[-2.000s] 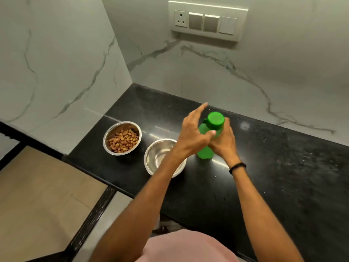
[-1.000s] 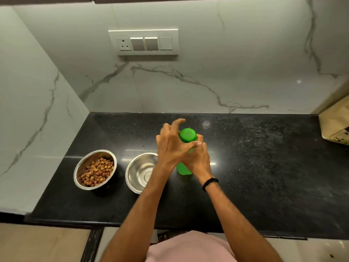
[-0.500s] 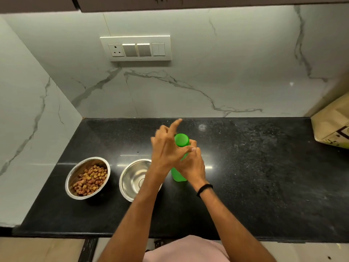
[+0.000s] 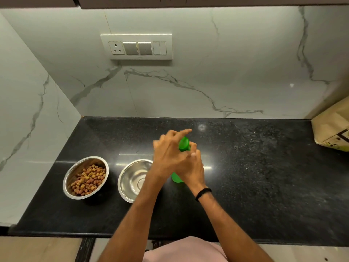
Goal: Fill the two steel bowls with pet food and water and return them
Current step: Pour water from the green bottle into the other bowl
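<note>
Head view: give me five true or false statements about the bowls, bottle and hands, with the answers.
1. The left bowl holds kibble. True.
2. The right bowl is full of water. False: it looks empty.
3. The bottle lies on its side. False: it stands upright on the counter.
4. The right hand grips the bottle while the left hand is on its cap. True.
5. The wristband is on the left wrist. False: it is on the right.
</note>
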